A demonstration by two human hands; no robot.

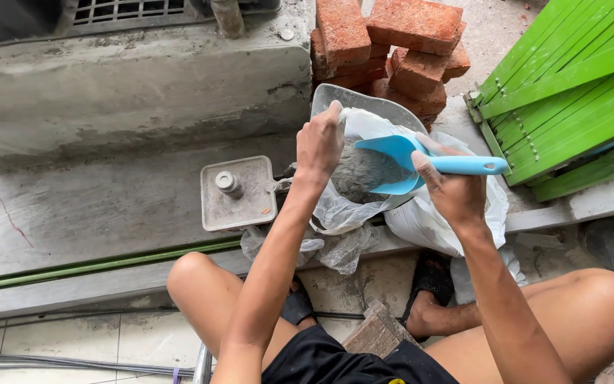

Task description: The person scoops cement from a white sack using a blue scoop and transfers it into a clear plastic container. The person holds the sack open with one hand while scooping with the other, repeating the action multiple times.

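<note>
Your right hand (pixel 451 186) wraps its fingers around the handle of a light-blue plastic scoop (pixel 401 162), thumb laid along the top of the handle, so that the scoop's bowl dips into grey cement powder (pixel 359 173). The powder lies inside an open white plastic bag (pixel 421 217), which rests on the concrete ledge (pixel 108 192) directly ahead of your knees. Your left hand (pixel 319 143) closes its fingers over the bag's upper edge, pinching the plastic against the rim of a grey metal pan (pixel 364 105) that stands tilted behind the bag. Just left of the bag, a square grey metal plate (pixel 250 203) with a short round knob (pixel 227 182) sits flat on the ledge, touching crumpled clear plastic (pixel 335 245) that spills over the ledge's front edge. A stack of red bricks (pixel 399 43) rises behind the pan, and bright green slatted panels (pixel 577 92) lean at the right, well apart from both hands. A green pipe (pixel 94 267) runs along the base of the ledge, and your sandalled feet rest on the tiled floor below.
</note>
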